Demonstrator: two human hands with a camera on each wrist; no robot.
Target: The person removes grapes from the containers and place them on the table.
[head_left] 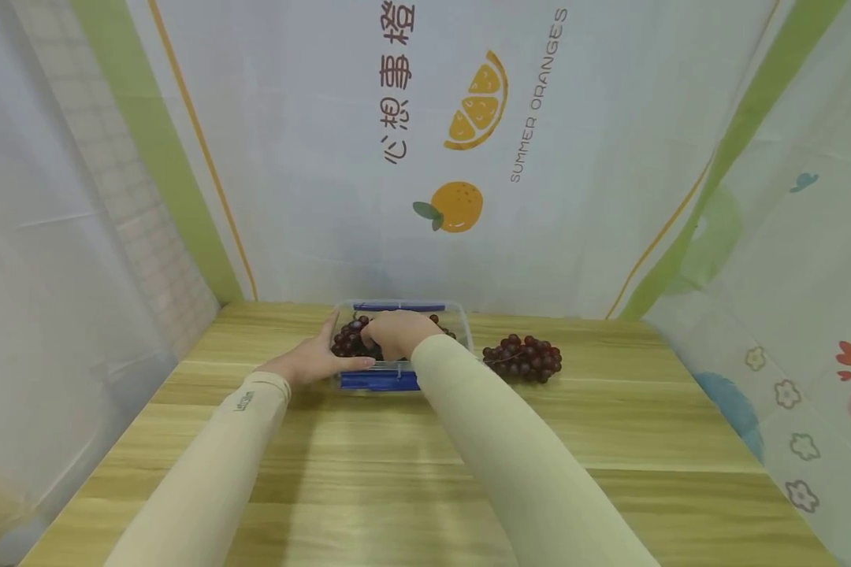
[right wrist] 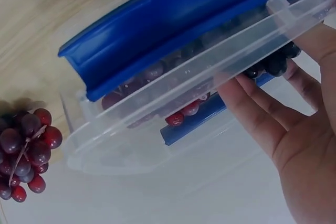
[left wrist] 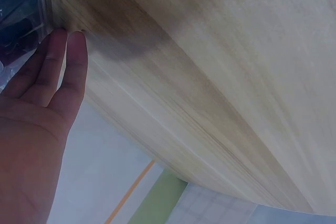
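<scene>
A clear plastic box with blue clip flaps stands near the back of the table, with bunches of grapes inside. My left hand rests against the box's left end, its thumb along the near rim and its fingers nearly straight on the side. Reaching over that rim, my right hand is down in the box. In the right wrist view its fingers and thumb are around dark grapes; some fingertips are hidden. To the right of the box lies another bunch of red grapes.
The wooden table extends toward me in front of the box. A white printed curtain hangs close behind the box, and more sheets hang at both sides.
</scene>
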